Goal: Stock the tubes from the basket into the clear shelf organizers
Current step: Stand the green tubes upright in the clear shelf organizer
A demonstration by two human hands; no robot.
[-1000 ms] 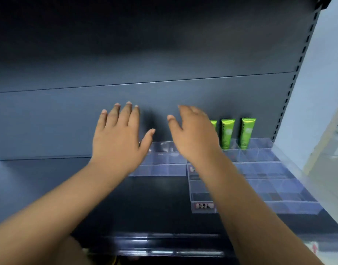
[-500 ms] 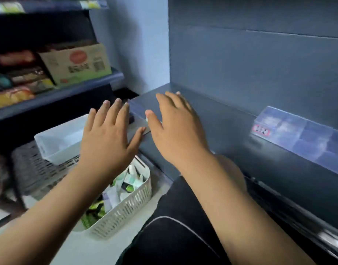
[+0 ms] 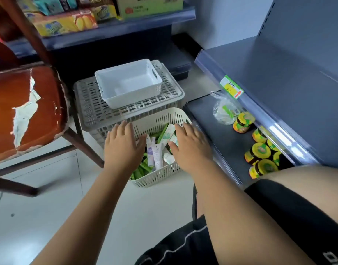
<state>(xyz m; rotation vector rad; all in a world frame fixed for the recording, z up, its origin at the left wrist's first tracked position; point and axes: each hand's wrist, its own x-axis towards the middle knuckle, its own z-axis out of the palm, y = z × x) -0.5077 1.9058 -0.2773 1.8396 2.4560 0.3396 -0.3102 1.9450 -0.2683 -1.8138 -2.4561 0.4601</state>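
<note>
Green and white tubes (image 3: 157, 152) lie heaped in the cream basket (image 3: 160, 175) on the floor, left hand (image 3: 124, 148) and right hand (image 3: 191, 149) above them, fingers spread and holding nothing — grey crate (image 3: 91, 106) behind, yellow-lidded jars (image 3: 259, 150) on the shelf beside, labels too blurred to read.

The basket (image 3: 158, 177) sat on the floor with the tubes (image 3: 156, 154) lying in it. The left hand (image 3: 124, 147) hovered over its left side and the right hand (image 3: 192, 149) over its right. Behind it stood a slatted crate (image 3: 89, 106) with a small bin (image 3: 130, 87) on top. A chair (image 3: 24, 111) stood to the left. To the right, jars (image 3: 259, 150) sat on a low shelf (image 3: 217, 134), with what seemed a bag (image 3: 222, 109) behind them.
</note>
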